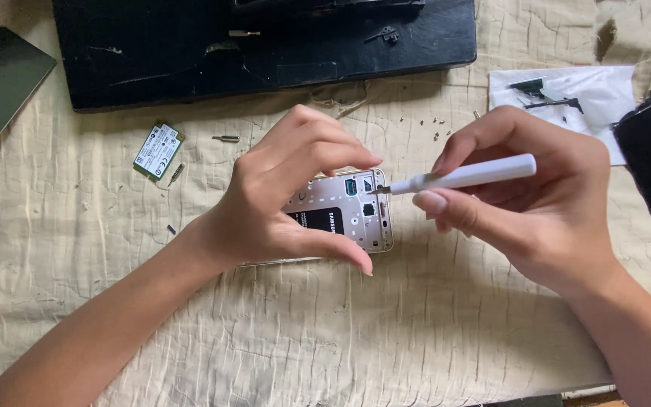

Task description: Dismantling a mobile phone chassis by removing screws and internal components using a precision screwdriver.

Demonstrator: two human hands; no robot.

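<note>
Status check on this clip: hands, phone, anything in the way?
Left hand steadies opened phone on quilt. Right hand holds white screwdriver, tip at phone's top. Loose screws lie apart; nothing blocking.

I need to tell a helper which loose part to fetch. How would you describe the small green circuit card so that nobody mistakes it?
Start at the big black slab along the top of the cream quilted cloth. Just below its lower left corner, left of the left hand, lies the small circuit card. It alone is green-edged with a white label; the bits around it are tiny and metal.

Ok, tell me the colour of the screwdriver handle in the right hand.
White. The screwdriver held by the right hand shows best in the head view.
</note>
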